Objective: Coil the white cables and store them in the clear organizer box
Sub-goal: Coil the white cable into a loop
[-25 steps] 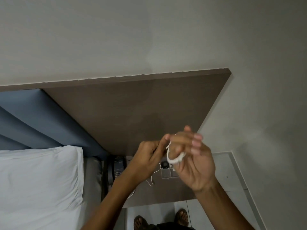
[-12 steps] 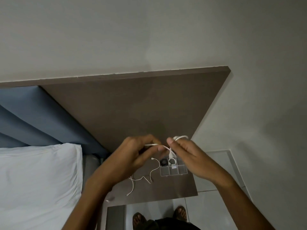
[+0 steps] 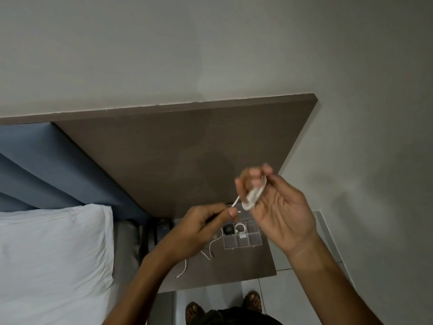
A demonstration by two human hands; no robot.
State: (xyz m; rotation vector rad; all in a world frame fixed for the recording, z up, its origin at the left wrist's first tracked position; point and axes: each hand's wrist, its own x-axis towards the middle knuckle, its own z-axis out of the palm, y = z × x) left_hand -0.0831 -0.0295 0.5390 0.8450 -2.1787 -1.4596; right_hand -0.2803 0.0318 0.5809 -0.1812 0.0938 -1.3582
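My right hand (image 3: 276, 207) is raised above the nightstand, with a white cable coil (image 3: 254, 195) wound around its fingers. My left hand (image 3: 201, 228) pinches the free end of that same cable just left of the coil. Below them the clear organizer box (image 3: 254, 240) sits on the brown nightstand (image 3: 248, 263); one compartment holds a coiled white cable (image 3: 240, 229) and another a dark round item (image 3: 227, 229). A loose white cable (image 3: 209, 253) trails on the nightstand left of the box, partly hidden by my left wrist.
A bed with a white pillow (image 3: 51, 259) and blue headboard (image 3: 46, 170) lies to the left. A dark telephone (image 3: 162, 229) stands at the nightstand's back left. A brown wall panel (image 3: 175, 151) rises behind. Tiled floor and my sandalled feet (image 3: 253, 301) show below.
My right hand has lifted and turned palm toward me, with more cable wrapped on its fingers. My left hand has dropped lower, still pinching the cable's end.
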